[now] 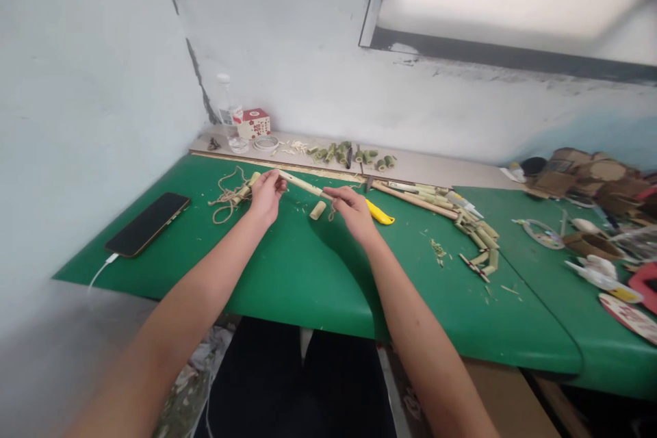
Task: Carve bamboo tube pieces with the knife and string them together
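Observation:
A slim, pale bamboo stick (300, 183) spans the gap between my two hands above the green table. My left hand (267, 196) pinches its left end. The fingers of my right hand (352, 208) are closed on the other end, and a bit of brown twine (332, 211) hangs there; whether it is tied to the stick I cannot tell. Below the stick lies a short bamboo piece (317, 211). Just beyond my right hand rests a yellow-handled tool (380, 212), partly hidden. Beside my left hand are loose twine (222, 211) and bamboo pieces (245, 190).
A phone (148, 224) with a white cable lies left. Along the back ledge stand a plastic bottle (228, 116), a red-and-white box (255, 123), a tape roll (266, 143) and cut bamboo sections (333, 152). Joined bamboo segments (482, 238) and cardboard scraps (569, 174) lie to the right.

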Demonstrator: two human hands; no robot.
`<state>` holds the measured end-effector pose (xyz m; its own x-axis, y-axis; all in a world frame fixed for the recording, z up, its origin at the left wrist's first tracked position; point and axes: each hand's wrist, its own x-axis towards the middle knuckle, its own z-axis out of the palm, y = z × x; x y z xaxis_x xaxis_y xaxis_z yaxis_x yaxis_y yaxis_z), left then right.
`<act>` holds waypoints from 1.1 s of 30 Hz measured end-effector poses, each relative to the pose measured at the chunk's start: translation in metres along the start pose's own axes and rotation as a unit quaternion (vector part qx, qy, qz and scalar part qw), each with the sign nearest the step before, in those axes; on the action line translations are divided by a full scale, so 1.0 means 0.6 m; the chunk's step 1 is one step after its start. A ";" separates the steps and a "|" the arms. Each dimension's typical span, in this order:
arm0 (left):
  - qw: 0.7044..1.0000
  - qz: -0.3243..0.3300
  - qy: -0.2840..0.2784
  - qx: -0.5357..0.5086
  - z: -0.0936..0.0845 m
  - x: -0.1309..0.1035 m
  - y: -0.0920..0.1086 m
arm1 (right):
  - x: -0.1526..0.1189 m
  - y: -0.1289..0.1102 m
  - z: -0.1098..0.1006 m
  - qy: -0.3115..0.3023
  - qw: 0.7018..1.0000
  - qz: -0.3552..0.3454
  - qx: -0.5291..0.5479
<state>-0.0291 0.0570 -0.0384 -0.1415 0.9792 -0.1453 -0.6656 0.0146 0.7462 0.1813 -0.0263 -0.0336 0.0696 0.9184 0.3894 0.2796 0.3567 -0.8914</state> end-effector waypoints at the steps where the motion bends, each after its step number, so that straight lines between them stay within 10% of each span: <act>1: 1.000 -0.001 0.003 -0.002 0.000 0.000 0.000 | 0.000 -0.001 0.000 0.012 1.000 0.002 0.008; 14: 1.000 -0.007 0.017 -0.007 -0.003 0.005 0.000 | -0.004 -0.016 -0.001 0.219 0.975 -0.026 0.017; 23: 0.999 -0.012 0.027 -0.015 -0.008 0.013 0.002 | 0.014 0.017 -0.036 0.407 0.907 -0.013 0.110; 28: 1.000 -0.016 0.025 -0.011 -0.008 0.011 0.004 | 0.026 0.038 -0.050 0.378 0.888 0.095 0.243; 33: 0.999 -0.018 0.039 -0.020 -0.001 0.003 0.008 | 0.019 0.023 -0.036 0.222 0.914 0.164 0.298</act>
<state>-0.0333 0.0590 -0.0355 -0.1717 0.9597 -0.2224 -0.6994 0.0402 0.7136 0.2068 -0.0146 -0.0366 0.4745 0.8801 0.0166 -0.3886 0.2263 -0.8932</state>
